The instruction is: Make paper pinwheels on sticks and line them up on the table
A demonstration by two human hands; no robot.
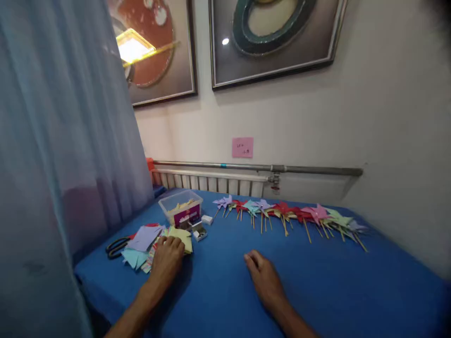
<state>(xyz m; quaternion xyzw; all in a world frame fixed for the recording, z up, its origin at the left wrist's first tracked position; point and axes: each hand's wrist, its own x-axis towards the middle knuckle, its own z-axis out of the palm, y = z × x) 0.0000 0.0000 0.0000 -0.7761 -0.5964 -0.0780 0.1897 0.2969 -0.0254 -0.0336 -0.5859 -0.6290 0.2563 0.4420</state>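
Observation:
My left hand [167, 259] lies on a pile of coloured paper squares [144, 239] at the left of the blue table [317, 291], with its fingers curled over a yellow sheet [183, 235]. My right hand [262, 274] rests flat on the bare cloth near the middle, fingers loosely together, and holds nothing. A row of finished paper pinwheels on sticks [289, 215] stretches across the far side of the table, well beyond both hands.
Black scissors [118, 246] lie left of the paper pile. A clear plastic box [181, 207] of sticks and small pin boxes [199, 231] sit behind the pile. A curtain hangs at the left; a radiator and pipe run along the wall.

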